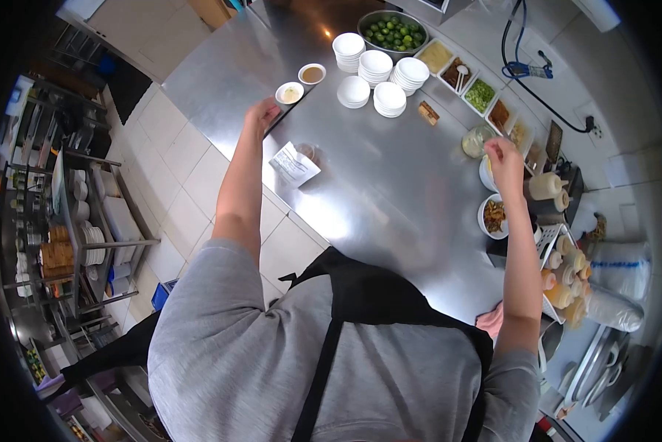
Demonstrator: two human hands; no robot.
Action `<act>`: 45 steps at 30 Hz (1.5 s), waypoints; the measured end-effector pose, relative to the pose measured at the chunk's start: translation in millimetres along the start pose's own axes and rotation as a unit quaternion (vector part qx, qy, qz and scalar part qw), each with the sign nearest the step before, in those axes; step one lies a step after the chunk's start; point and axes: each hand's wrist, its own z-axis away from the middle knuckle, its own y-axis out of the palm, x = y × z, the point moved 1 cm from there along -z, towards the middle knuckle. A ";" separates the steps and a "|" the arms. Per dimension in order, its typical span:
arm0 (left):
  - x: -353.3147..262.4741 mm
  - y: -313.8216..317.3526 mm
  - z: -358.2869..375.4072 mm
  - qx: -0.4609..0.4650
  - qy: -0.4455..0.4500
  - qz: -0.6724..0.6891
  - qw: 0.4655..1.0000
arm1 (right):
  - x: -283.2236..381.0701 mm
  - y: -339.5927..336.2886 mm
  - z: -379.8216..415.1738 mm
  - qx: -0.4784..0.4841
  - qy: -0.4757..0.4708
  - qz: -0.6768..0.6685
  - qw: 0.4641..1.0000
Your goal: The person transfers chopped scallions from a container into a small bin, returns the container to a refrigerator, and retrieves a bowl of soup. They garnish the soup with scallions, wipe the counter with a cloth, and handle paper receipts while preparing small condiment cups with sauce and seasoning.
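On the left side of the steel table, my left hand (263, 116) is at the near edge of a small white cup (289, 93) with pale contents; its fingertips are partly hidden. Beside that cup stands another with brown sauce (312, 74). Both are by a dark tray edge (281, 121). My right hand (502, 151) is raised at the right, fingers pinched together over a white bowl (486, 174), next to a glass jar (478, 141). What the pinch holds is too small to tell. A bowl of browned pieces (494, 216) sits nearer me.
Stacked white bowls (376, 65) and a metal bowl of limes (394, 33) stand at the back. Topping containers (480, 96) line the right wall. A printed packet (295, 164) lies near the left edge. Squeeze bottles (545, 186) stand at the right.
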 end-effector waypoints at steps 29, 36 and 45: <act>79.4 148.2 341.0 0.541 -0.041 -0.076 0.837 | 105.2 19.1 168.3 -0.071 -0.058 0.075 0.993; 133.6 165.8 377.2 0.611 0.076 -0.193 0.764 | 68.5 -7.4 165.8 -0.101 0.211 -0.181 0.955; 115.2 176.2 410.7 0.597 0.202 -0.333 0.701 | 20.2 -68.9 176.6 -0.107 0.331 -0.344 0.872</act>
